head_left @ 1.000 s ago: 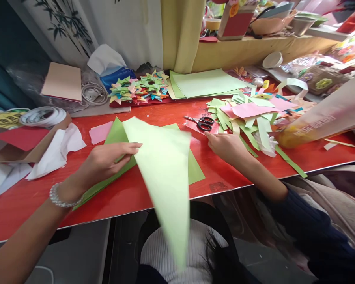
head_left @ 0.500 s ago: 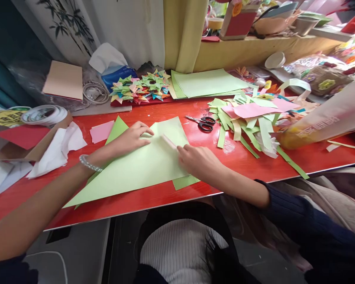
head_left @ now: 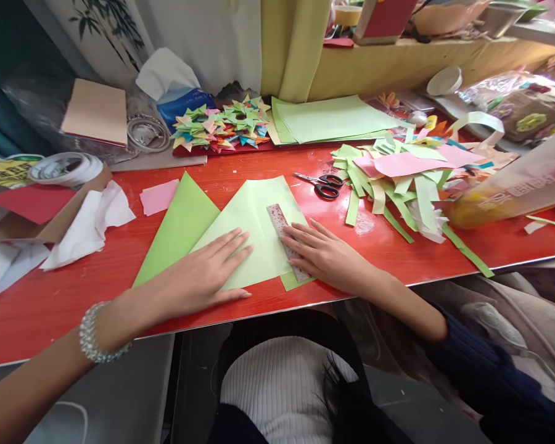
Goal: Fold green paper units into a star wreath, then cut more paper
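A pale green sheet of paper lies near the table's front edge. My left hand rests flat on its left part, fingers stretched out and holding nothing. Toward the sheet's right side lies a patterned ruler, tilted. Spread fingers of my right hand lie flat over the ruler's lower part. A brighter green sheet sticks out at the left, partly under my left forearm. A small green piece shows at the sheet's lower right corner.
Black-handled scissors lie beyond my right hand. Behind them is a heap of cut paper strips. Pink paper and a cardboard box are at the left. Folded paper stars and stacked green sheets sit at the back.
My left hand has moved down toward the front edge. The ruler, held in my right fist before, now lies under my spread right hand. The pale sheet's left corner has come in from the left.
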Action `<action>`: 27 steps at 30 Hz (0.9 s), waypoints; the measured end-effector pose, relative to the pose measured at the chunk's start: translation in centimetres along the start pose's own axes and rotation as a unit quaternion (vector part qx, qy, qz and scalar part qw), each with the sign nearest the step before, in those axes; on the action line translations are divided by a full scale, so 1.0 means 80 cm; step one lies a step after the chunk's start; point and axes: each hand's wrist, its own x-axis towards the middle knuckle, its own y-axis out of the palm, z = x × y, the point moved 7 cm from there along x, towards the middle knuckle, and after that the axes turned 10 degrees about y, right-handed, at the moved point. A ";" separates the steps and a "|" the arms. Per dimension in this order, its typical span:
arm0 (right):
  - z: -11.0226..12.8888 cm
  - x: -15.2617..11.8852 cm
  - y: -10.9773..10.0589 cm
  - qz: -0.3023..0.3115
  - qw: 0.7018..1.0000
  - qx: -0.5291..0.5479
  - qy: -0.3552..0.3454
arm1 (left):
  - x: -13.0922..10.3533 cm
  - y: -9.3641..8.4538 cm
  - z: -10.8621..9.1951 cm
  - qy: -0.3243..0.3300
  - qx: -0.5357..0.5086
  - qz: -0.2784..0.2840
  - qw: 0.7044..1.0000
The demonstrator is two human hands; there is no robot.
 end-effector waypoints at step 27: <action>0.029 -0.010 0.000 -0.026 0.998 0.052 -0.021 | 0.017 -0.029 -0.082 0.081 0.218 -0.179 0.956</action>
